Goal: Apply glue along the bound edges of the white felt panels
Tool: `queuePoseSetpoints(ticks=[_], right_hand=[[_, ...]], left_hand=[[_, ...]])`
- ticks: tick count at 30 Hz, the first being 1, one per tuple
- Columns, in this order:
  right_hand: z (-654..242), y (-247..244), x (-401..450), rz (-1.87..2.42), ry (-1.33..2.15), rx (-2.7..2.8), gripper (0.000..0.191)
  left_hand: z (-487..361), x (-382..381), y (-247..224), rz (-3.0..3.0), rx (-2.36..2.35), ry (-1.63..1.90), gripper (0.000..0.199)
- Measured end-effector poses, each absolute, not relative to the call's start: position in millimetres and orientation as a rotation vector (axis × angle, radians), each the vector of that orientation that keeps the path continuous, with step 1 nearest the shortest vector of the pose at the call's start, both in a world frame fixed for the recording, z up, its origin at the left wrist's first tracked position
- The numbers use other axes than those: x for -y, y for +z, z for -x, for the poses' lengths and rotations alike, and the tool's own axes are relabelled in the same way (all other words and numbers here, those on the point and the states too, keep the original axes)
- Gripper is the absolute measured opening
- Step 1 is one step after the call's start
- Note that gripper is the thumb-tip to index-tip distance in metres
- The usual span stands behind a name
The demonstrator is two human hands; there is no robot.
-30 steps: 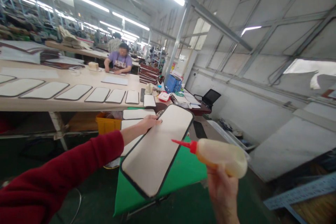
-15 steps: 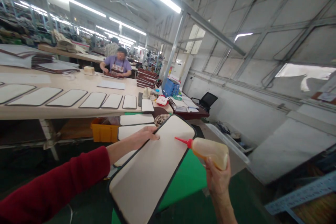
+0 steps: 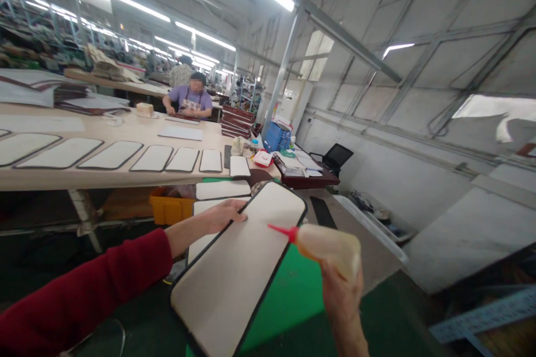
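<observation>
- Left hand (image 3: 226, 216) clamps the white panel (image 3: 245, 262) by its left rim, over the left edge of the green table (image 3: 288, 281).
- Right hand (image 3: 345, 293) wraps its fingers round the squeeze bottle (image 3: 326, 244).
- Since a second ago, the red nozzle (image 3: 285, 231) has shifted toward the panel's far end; contact is unclear.

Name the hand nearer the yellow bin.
Left. Left hand, gripping the panel, shows just right of the yellow bin; right hand, holding the bottle, is farther right and lower.
</observation>
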State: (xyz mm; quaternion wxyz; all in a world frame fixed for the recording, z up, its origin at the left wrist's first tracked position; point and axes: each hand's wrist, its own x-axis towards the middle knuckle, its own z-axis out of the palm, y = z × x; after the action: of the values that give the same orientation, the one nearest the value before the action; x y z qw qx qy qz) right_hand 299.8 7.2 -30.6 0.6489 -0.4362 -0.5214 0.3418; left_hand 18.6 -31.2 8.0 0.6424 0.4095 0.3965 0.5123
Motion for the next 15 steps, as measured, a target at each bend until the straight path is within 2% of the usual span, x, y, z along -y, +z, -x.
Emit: queuePoseSetpoints(ticks=[4,7,10,15], right_hand=[[-287.9,-14.5,-31.6,0.980,0.733,1.208,0.078],[-274.3,-41.7,0.6,0.972,0.827,1.288,0.072],[-262.1,-59.5,26.7,0.909,0.971,1.395,0.076],[-246.4,-23.0,-10.1,1.045,0.682,1.287,0.081]], left_hand=[[-13.5,32.5,10.1,-0.912,-0.860,1.203,0.046],[1.8,31.1,3.2,-0.841,-0.913,1.240,0.049],[15.4,32.8,-5.7,-0.833,-0.954,1.290,0.051],[20.9,41.8,-3.6,-0.899,-0.889,1.218,0.053]])
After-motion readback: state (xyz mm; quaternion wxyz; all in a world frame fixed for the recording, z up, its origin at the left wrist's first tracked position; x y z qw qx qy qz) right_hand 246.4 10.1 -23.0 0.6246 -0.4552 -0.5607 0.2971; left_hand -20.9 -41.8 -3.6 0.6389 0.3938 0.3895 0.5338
